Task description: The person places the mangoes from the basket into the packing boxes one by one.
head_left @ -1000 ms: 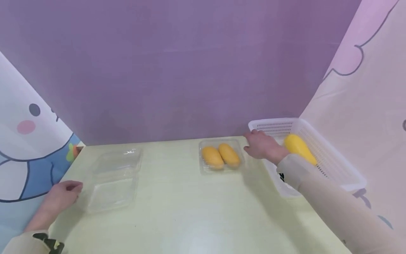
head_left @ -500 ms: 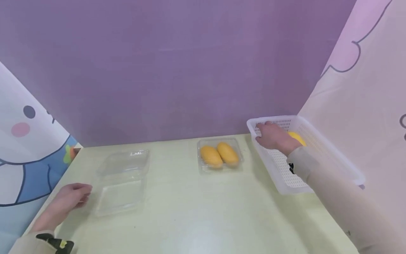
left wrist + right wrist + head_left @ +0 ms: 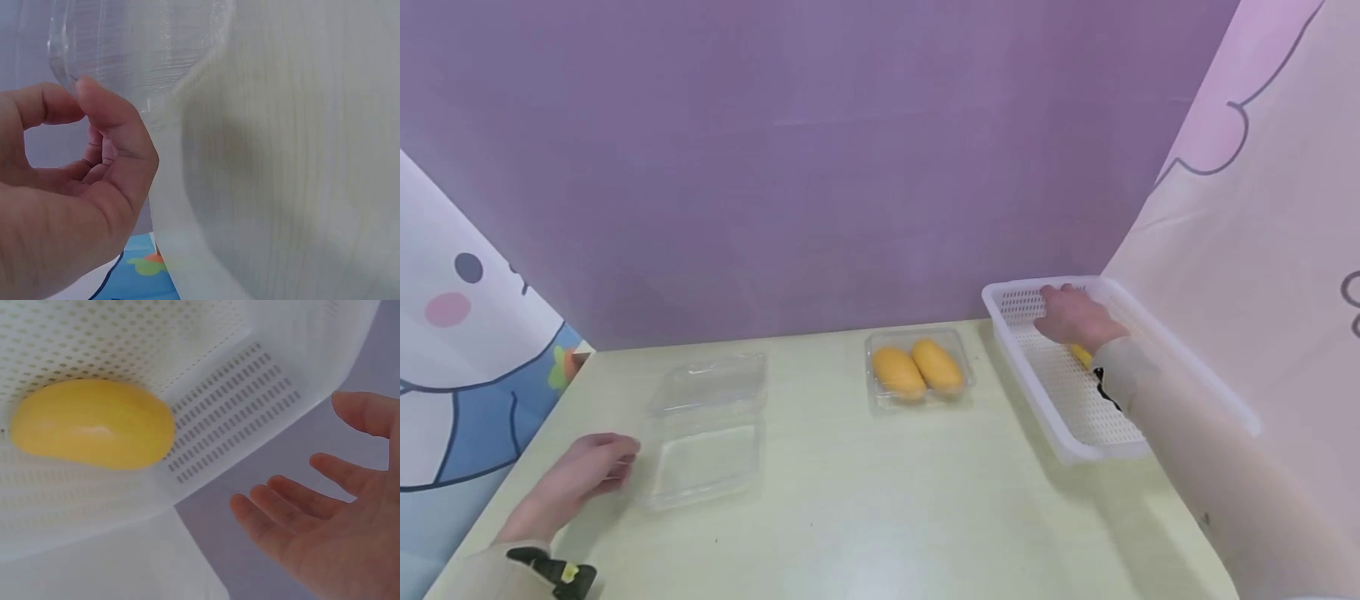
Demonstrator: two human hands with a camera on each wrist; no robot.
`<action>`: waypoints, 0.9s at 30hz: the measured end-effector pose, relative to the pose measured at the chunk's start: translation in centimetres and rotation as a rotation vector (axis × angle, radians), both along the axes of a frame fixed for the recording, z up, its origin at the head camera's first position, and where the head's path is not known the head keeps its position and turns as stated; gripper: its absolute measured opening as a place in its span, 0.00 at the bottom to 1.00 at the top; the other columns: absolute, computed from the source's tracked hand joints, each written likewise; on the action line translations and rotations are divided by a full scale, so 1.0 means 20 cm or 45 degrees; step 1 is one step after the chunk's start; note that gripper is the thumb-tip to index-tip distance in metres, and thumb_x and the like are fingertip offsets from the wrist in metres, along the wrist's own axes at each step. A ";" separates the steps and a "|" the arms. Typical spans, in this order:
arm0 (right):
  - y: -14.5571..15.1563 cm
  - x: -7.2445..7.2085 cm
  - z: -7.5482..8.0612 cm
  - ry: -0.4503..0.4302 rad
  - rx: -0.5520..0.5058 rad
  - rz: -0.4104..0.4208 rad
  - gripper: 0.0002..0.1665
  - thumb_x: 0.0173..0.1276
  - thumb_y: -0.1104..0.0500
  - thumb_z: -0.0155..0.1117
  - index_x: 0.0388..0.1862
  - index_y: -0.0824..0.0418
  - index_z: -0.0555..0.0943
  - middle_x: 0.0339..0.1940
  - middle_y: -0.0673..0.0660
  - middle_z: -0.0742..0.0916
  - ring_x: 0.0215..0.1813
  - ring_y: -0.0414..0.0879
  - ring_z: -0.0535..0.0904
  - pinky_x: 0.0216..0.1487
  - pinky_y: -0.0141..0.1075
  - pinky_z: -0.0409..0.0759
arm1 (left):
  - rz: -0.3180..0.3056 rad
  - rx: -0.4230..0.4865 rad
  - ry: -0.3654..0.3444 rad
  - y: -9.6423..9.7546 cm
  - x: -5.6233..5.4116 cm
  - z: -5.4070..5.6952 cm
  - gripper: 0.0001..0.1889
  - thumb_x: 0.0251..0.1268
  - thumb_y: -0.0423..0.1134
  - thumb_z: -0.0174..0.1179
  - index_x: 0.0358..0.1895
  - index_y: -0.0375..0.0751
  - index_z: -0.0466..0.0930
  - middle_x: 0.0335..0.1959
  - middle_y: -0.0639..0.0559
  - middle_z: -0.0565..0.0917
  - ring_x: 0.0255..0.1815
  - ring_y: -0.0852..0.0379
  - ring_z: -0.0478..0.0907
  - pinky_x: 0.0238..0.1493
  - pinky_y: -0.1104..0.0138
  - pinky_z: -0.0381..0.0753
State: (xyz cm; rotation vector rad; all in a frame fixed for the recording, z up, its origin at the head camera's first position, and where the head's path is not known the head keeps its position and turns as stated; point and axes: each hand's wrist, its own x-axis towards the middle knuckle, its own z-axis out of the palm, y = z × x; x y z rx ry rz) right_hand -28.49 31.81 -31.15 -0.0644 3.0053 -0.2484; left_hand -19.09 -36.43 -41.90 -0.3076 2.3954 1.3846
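At the left of the table, my left hand [image 3: 583, 473] pinches the edge of an unfolded clear plastic clamshell box [image 3: 707, 454] between thumb and index finger. The left wrist view shows the thumb tip and index finger meeting at a corner of the box [image 3: 156, 44]. My right hand [image 3: 1075, 317] is over the far end of a white plastic basket [image 3: 1033, 383], its fingers spread and slightly bent, holding nothing. One yellow mango [image 3: 94, 425] lies in the basket, apart from the fingers; in the head view the hand and wrist hide most of it.
A second clear box [image 3: 917, 406] with two orange-yellow mangoes [image 3: 898, 373] stands near the table's back edge, left of the basket. A purple wall [image 3: 820, 167] rises behind the pale table [image 3: 820, 483]; printed cloth [image 3: 1285, 292] hangs at both sides.
My left hand has slid the unfolded box to the right. My right hand has moved rightward from the basket's left rim to over its far end, near the mango.
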 end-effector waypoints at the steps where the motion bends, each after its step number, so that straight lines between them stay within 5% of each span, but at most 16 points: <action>1: 0.02 -0.01 -0.01 -0.008 0.000 -0.010 0.40 0.69 0.56 0.54 0.75 0.75 0.58 0.67 0.80 0.67 0.68 0.78 0.62 0.61 0.73 0.67 | 0.001 0.012 0.001 0.01 0.00 0.00 0.27 0.79 0.41 0.47 0.63 0.14 0.62 0.43 0.45 0.78 0.40 0.56 0.77 0.41 0.65 0.84; 10: 0.16 -0.02 -0.08 -0.141 -0.065 -0.101 0.46 0.69 0.54 0.54 0.77 0.77 0.52 0.71 0.85 0.57 0.70 0.84 0.54 0.66 0.75 0.57 | 0.018 0.048 -0.005 0.10 -0.02 -0.02 0.26 0.79 0.40 0.47 0.63 0.16 0.63 0.42 0.45 0.79 0.39 0.55 0.77 0.40 0.63 0.84; 20: 0.26 0.01 -0.13 -0.253 -0.112 -0.198 0.50 0.70 0.50 0.53 0.78 0.76 0.45 0.72 0.85 0.53 0.71 0.84 0.49 0.61 0.79 0.58 | 0.009 0.082 0.037 0.18 -0.02 -0.02 0.24 0.78 0.38 0.46 0.63 0.16 0.63 0.38 0.46 0.78 0.37 0.55 0.77 0.38 0.64 0.83; 27: 0.36 0.02 -0.19 -0.279 -0.129 -0.239 0.48 0.68 0.48 0.56 0.74 0.77 0.52 0.65 0.85 0.64 0.63 0.82 0.63 0.55 0.73 0.69 | 0.004 0.088 0.016 0.24 -0.04 -0.02 0.25 0.79 0.39 0.47 0.65 0.17 0.62 0.41 0.43 0.78 0.39 0.53 0.77 0.39 0.63 0.83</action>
